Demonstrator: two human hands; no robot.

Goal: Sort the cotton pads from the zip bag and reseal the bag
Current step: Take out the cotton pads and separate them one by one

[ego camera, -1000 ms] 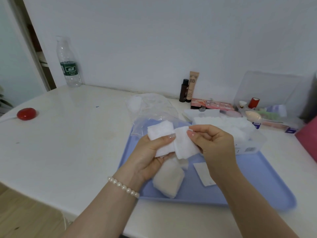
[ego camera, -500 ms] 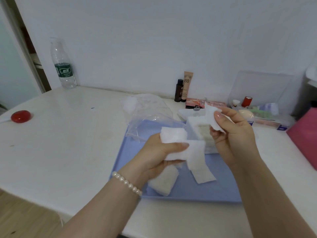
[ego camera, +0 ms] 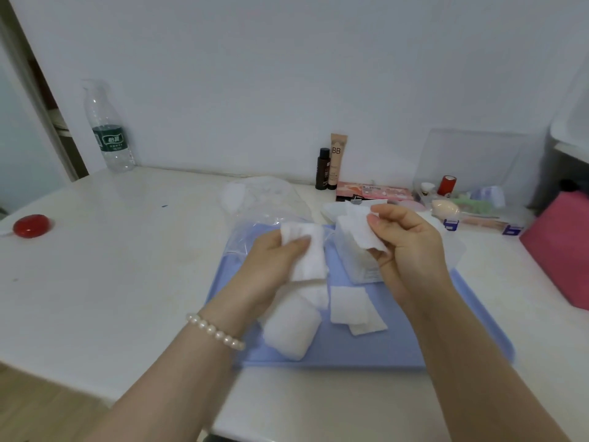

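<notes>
My left hand (ego camera: 271,266) grips a small stack of white cotton pads (ego camera: 306,253) above the blue tray (ego camera: 357,349). My right hand (ego camera: 411,247) pinches a single thin cotton pad (ego camera: 361,229) over a clear box of pads (ego camera: 357,263). On the tray lie a thick pile of pads (ego camera: 291,327) under my left hand and two flat pads (ego camera: 350,306) beside it. The clear zip bag (ego camera: 264,205) lies crumpled at the tray's far left corner; I cannot tell whether its seal is open or closed.
A water bottle (ego camera: 108,132) stands at the back left and a red round object (ego camera: 31,225) lies at the left edge. Cosmetics tubes (ego camera: 331,164), a pink palette (ego camera: 373,191) and a clear organiser (ego camera: 471,202) line the wall. A pink object (ego camera: 561,247) sits at right.
My right hand has pulled one pad off the stack in my left hand and carried it right, over the clear box. A second flat pad now lies on the tray.
</notes>
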